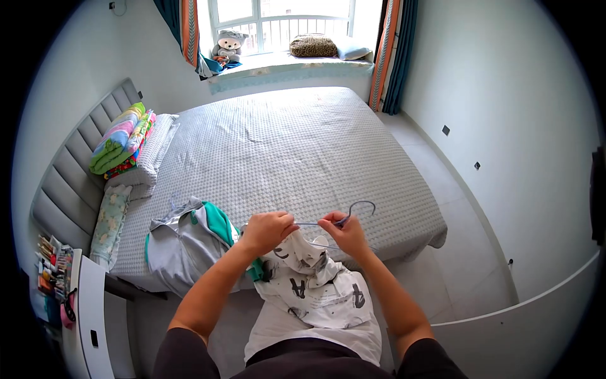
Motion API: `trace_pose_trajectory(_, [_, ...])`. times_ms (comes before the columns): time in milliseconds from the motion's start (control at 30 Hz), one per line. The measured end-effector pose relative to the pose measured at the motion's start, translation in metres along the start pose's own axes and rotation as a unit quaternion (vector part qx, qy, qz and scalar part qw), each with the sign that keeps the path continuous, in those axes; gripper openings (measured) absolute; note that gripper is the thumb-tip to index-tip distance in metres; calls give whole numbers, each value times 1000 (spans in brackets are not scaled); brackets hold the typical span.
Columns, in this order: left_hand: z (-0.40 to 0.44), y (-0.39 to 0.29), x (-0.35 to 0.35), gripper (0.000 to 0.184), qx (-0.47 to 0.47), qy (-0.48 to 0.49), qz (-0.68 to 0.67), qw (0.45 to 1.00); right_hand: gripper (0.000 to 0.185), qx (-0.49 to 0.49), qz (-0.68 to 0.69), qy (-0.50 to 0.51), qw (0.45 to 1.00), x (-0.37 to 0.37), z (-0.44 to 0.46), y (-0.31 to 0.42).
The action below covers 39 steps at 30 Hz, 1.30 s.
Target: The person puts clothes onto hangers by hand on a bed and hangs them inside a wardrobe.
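Note:
My left hand (270,232) is closed at one end of a thin blue-grey clothes hanger (307,223), with the white shirt gathered right by its fingers. My right hand (344,235) grips the hanger near the base of its hook, and the hook curves up and to the right. Below both hands, the white shirt (322,295) with black printed letters hangs over my lap in loose folds. How much of the hanger lies inside the shirt is hidden by cloth. Left of my left forearm, a grey and green jacket (189,243) is spread over the bed's edge.
In front stretches a bed with a grey patterned cover (271,145). Folded colourful quilts (123,139) and a floral pillow (112,221) lie by the headboard. A white cabinet (95,316) with small items stands at the left. A curved white panel edge (505,316) rises at the lower right.

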<state>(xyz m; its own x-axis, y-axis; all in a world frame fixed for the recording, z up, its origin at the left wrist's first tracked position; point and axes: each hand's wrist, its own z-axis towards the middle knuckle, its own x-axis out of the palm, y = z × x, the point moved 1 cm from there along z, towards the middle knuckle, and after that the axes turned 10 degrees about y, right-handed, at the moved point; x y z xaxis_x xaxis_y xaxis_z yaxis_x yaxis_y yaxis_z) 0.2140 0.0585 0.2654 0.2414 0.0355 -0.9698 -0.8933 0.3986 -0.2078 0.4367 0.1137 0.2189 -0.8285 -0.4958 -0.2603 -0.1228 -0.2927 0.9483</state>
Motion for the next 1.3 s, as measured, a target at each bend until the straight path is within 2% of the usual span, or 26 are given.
trace_pose_trajectory(33, [2, -2, 5, 24, -28, 51, -26, 998, 18, 34, -3, 33, 999, -1, 2, 4])
trace_pose_trajectory(67, [3, -2, 10, 25, -17, 26, -42, 999, 20, -35, -73, -26, 996, 0, 3, 3])
trace_pose_trajectory(133, [4, -3, 18, 26, 4, -23, -75, 997, 28, -171, -209, -142, 952, 11, 2, 2])
trace_pose_trajectory(233, [6, -3, 17, 24, -21, -55, -137, 989, 41, -197, -316, -320, 871, 11, -19, 16])
trace_pose_trajectory(267, [7, -3, 17, 24, -33, -65, -160, 984, 42, -183, -256, -239, 919, 16, -20, 6])
trace_pose_trajectory(333, [14, -6, 18, 23, 3, -76, -188, 979, 44, -144, -126, -69, 979, 34, -20, -17])
trace_pose_trajectory(400, [19, -11, 18, 22, 25, -83, -211, 974, 39, -167, -96, -33, 981, 55, -18, -17])
trace_pose_trajectory(433, [20, -13, 17, 22, 29, -86, -219, 971, 29, -96, -64, 15, 993, 58, -20, -14])
trace_pose_trajectory(533, [10, -8, 4, 20, 3, -63, -206, 977, 21, -96, -120, 59, 986, 47, -20, -22])
trace_pose_trajectory(567, [6, 4, 5, 20, 19, -83, -208, 974, 17, -79, -103, 42, 991, 39, -25, -24])
trace_pose_trajectory(600, [1, 11, 2, 20, 3, -109, -219, 970, 17, -84, -146, 44, 985, 33, -30, -27])
trace_pose_trajectory(667, [-7, 17, -6, 21, -22, -74, -228, 971, 17, -93, -232, 47, 967, 23, -40, -31])
trace_pose_trajectory(700, [-10, 20, -7, 21, -25, -84, -231, 969, 18, -52, -239, 108, 964, 21, -44, -28])
trace_pose_trajectory(800, [-21, 36, -8, 21, -32, -99, -253, 962, 20, -23, -424, 152, 893, 2, -60, -50])
trace_pose_trajectory(867, [-30, 52, -12, 21, -33, -97, -286, 953, 27, -48, -475, 53, 877, -27, -64, -69])
trace_pose_trajectory(933, [-37, 52, -12, 21, -50, -66, -254, 963, 23, -114, -515, 23, 849, -51, -58, -66])
trace_pose_trajectory(1033, [-39, 55, -9, 21, -44, -76, -218, 972, 16, -133, -520, 41, 843, -67, -56, -43])
trace_pose_trajectory(1100, [-41, 45, -17, 21, -46, -90, -210, 972, 16, -125, -492, 35, 861, -76, -56, -36])
trace_pose_trajectory(1200, [-36, 46, -12, 22, 47, -146, -99, 983, 17, -152, -494, 12, 856, -87, -56, -28])
trace_pose_trajectory(1300, [-36, 39, -6, 23, 45, -95, -91, 990, 18, -145, -493, 20, 857, -87, -49, -18])
